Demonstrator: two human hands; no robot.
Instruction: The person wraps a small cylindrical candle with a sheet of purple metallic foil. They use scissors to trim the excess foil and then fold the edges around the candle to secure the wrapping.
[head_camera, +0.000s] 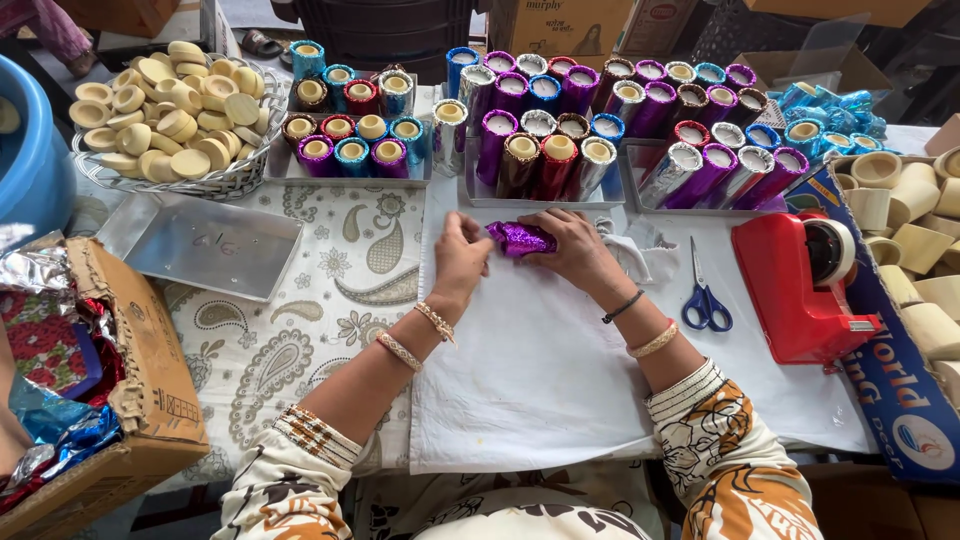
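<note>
Both hands, left hand (462, 252) and right hand (572, 246), pinching purple glitter foil-wrapped roll (520, 238) on white cloth sheet (540, 370); bare cloth nearer body; roll's ends hidden by fingers.

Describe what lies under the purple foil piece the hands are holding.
A white cloth lies under the purple foil piece, held between the left hand and right hand. What the foil wraps is covered.
</note>
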